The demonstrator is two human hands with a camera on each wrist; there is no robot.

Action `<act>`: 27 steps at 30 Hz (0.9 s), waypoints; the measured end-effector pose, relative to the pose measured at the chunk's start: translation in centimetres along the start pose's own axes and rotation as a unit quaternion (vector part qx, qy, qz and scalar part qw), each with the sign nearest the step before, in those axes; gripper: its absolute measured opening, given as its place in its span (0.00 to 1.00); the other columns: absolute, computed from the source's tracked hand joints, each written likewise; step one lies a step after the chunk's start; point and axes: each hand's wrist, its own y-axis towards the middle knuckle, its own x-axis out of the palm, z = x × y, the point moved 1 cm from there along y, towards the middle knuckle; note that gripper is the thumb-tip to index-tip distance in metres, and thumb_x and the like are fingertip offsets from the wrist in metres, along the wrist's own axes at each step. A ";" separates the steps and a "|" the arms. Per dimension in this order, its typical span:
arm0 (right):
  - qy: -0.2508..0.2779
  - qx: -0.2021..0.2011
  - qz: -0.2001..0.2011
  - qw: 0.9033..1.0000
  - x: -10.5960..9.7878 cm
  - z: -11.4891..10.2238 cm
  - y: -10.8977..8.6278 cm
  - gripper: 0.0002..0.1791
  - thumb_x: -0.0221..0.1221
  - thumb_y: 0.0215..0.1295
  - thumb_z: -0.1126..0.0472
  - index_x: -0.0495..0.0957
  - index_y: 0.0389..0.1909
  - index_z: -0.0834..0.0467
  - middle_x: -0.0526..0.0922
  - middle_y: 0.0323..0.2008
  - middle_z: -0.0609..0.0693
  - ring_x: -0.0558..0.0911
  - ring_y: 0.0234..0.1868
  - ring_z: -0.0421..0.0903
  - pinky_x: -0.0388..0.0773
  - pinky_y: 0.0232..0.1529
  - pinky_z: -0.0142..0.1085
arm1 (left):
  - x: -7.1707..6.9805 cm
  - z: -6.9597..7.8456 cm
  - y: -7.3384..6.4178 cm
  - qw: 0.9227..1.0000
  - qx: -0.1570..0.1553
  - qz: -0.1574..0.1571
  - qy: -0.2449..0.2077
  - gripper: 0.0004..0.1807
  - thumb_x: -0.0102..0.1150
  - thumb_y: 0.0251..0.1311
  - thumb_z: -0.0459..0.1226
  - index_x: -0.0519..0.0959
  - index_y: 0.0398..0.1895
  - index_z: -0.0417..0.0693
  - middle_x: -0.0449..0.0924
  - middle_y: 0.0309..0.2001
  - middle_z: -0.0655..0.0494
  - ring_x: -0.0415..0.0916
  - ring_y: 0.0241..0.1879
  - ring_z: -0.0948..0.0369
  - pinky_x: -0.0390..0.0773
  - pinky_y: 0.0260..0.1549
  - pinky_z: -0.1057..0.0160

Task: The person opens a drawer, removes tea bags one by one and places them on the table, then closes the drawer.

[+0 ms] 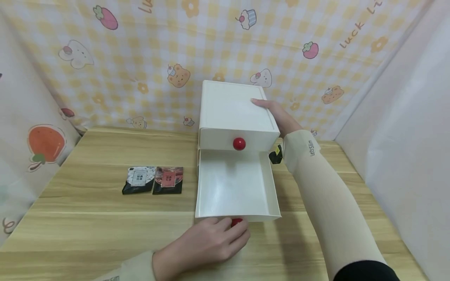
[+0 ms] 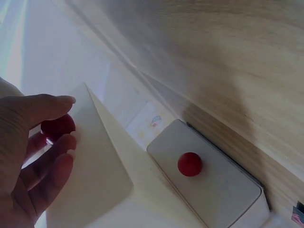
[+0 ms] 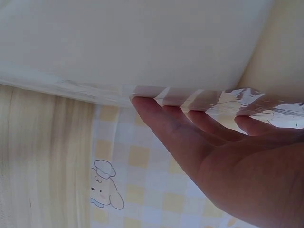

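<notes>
A white two-drawer box point(image 1: 232, 103) stands on the wooden table. Its lower drawer point(image 1: 232, 183) is pulled out, and the inside that shows holds nothing. My left hand point(image 1: 211, 240) pinches the drawer's red knob point(image 2: 58, 127) between thumb and fingers. The upper drawer point(image 1: 216, 138), with its own red knob point(image 1: 239, 143), is closed. At the box's right side is my right hand point(image 1: 279, 115), its thumb laid on the top. In the right wrist view, its extended fingers point(image 3: 166, 128) press against the box's side.
Two tea-bag-like sachets, a black-and-white one point(image 1: 139, 179) and a black-and-red one point(image 1: 168, 180), lie left of the box. A small black item with a yellow mark point(image 1: 275, 155) is partly hidden by the right sleeve. A patterned cloth point(image 1: 147, 58) hangs behind.
</notes>
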 end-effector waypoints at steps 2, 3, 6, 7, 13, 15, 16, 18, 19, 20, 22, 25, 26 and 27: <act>0.000 0.001 -0.001 1.000 0.0 0.0 0.0 0.37 0.44 0.74 0.44 0.48 0.81 0.44 0.75 0.56 0.52 0.83 0.49 0.44 0.84 0.47 0.35 | 0.2 0.0 0.2 1.000 0.001 0.005 -0.001 0.20 0.39 0.75 0.31 0.84 0.41 0.55 0.86 0.44 0.61 0.78 0.27 0.67 0.78 0.23 0.73; 0.000 0.002 -0.001 1.000 -0.1 0.0 -0.1 0.37 0.44 0.74 0.43 0.48 0.81 0.44 0.75 0.57 0.53 0.83 0.49 0.45 0.84 0.47 0.35 | 0.2 -0.1 0.3 1.000 0.002 0.008 -0.002 0.20 0.39 0.75 0.31 0.84 0.40 0.54 0.86 0.43 0.62 0.78 0.27 0.67 0.78 0.23 0.73; -0.002 0.003 0.000 1.000 -0.1 0.0 -0.1 0.37 0.44 0.74 0.43 0.48 0.81 0.45 0.75 0.57 0.53 0.82 0.50 0.45 0.84 0.48 0.36 | 0.4 -0.2 0.4 1.000 0.007 0.019 -0.003 0.19 0.41 0.73 0.30 0.84 0.36 0.53 0.84 0.40 0.62 0.77 0.26 0.67 0.79 0.23 0.73; -0.001 0.004 0.000 1.000 -0.1 0.0 -0.1 0.37 0.44 0.74 0.43 0.48 0.81 0.45 0.75 0.57 0.53 0.82 0.50 0.46 0.83 0.48 0.36 | 0.5 -0.3 0.4 1.000 0.009 0.021 -0.003 0.18 0.41 0.73 0.30 0.83 0.35 0.53 0.84 0.39 0.62 0.77 0.26 0.67 0.80 0.24 0.73; -0.001 0.002 -0.004 1.000 -0.2 0.1 -0.1 0.37 0.44 0.74 0.43 0.48 0.81 0.44 0.74 0.59 0.52 0.81 0.53 0.46 0.82 0.50 0.35 | 0.6 -0.5 0.7 1.000 0.008 0.012 -0.016 0.19 0.40 0.73 0.30 0.84 0.36 0.52 0.84 0.39 0.61 0.78 0.27 0.67 0.82 0.28 0.73; -0.004 -0.001 -0.009 1.000 -0.2 0.1 -0.2 0.37 0.44 0.74 0.43 0.48 0.81 0.44 0.74 0.59 0.52 0.80 0.54 0.46 0.82 0.51 0.35 | 0.6 -0.7 0.8 1.000 0.000 0.002 -0.029 0.20 0.40 0.75 0.31 0.85 0.38 0.53 0.86 0.41 0.61 0.80 0.29 0.67 0.83 0.29 0.72; -0.006 -0.002 -0.010 1.000 -0.2 0.1 -0.2 0.37 0.43 0.74 0.43 0.48 0.81 0.44 0.74 0.59 0.52 0.81 0.54 0.46 0.82 0.51 0.36 | 0.6 -0.8 0.9 0.999 -0.003 -0.003 -0.035 0.20 0.40 0.75 0.31 0.86 0.39 0.53 0.86 0.42 0.60 0.81 0.29 0.67 0.83 0.30 0.72; -0.012 0.008 -0.009 1.000 -0.2 0.2 -0.4 0.37 0.44 0.74 0.41 0.48 0.81 0.44 0.75 0.58 0.52 0.82 0.52 0.46 0.83 0.50 0.37 | 0.5 -1.0 1.0 0.999 -0.007 -0.013 -0.044 0.20 0.40 0.76 0.31 0.86 0.41 0.53 0.87 0.43 0.60 0.82 0.31 0.67 0.84 0.31 0.72; -0.014 0.008 -0.010 1.000 -0.2 0.2 -0.4 0.38 0.44 0.74 0.41 0.48 0.81 0.44 0.76 0.58 0.52 0.82 0.52 0.45 0.83 0.50 0.36 | 0.5 -1.1 1.0 0.999 -0.008 -0.017 -0.046 0.20 0.41 0.76 0.31 0.86 0.41 0.53 0.87 0.44 0.60 0.83 0.32 0.67 0.84 0.32 0.72; -0.012 0.009 -0.007 1.000 -0.2 0.2 -0.4 0.38 0.45 0.73 0.41 0.48 0.81 0.44 0.76 0.58 0.52 0.82 0.51 0.45 0.83 0.50 0.36 | 0.6 -1.2 1.1 0.999 -0.007 -0.018 -0.047 0.20 0.41 0.76 0.31 0.86 0.42 0.52 0.87 0.45 0.59 0.83 0.33 0.67 0.84 0.33 0.72; -0.007 0.011 -0.003 1.000 -0.2 0.1 -0.4 0.38 0.46 0.73 0.41 0.48 0.81 0.45 0.76 0.58 0.52 0.83 0.51 0.45 0.83 0.49 0.36 | 0.6 -1.5 1.2 0.999 -0.004 -0.016 -0.042 0.18 0.43 0.75 0.31 0.87 0.43 0.52 0.88 0.45 0.58 0.83 0.33 0.67 0.84 0.33 0.73; 0.000 0.002 0.001 1.000 -0.1 0.0 -0.1 0.39 0.46 0.73 0.43 0.47 0.81 0.44 0.74 0.61 0.52 0.82 0.53 0.45 0.83 0.50 0.34 | 0.8 -2.0 1.3 0.999 -0.010 -0.013 -0.039 0.17 0.46 0.74 0.30 0.87 0.43 0.51 0.88 0.44 0.58 0.84 0.34 0.66 0.84 0.34 0.73; 0.002 0.004 0.005 1.000 -0.1 -0.1 -0.1 0.39 0.46 0.73 0.43 0.47 0.81 0.44 0.74 0.62 0.53 0.82 0.53 0.46 0.83 0.50 0.35 | 0.9 -2.1 1.3 0.999 -0.015 -0.014 -0.039 0.16 0.46 0.73 0.30 0.87 0.43 0.51 0.88 0.44 0.57 0.84 0.34 0.66 0.84 0.34 0.73; 0.001 0.005 0.007 1.000 0.0 -0.1 0.0 0.38 0.46 0.73 0.43 0.47 0.81 0.44 0.74 0.62 0.53 0.81 0.53 0.46 0.83 0.49 0.35 | 0.9 -2.2 1.4 0.999 -0.021 -0.014 -0.039 0.15 0.48 0.72 0.30 0.86 0.42 0.50 0.87 0.44 0.57 0.84 0.34 0.66 0.84 0.34 0.72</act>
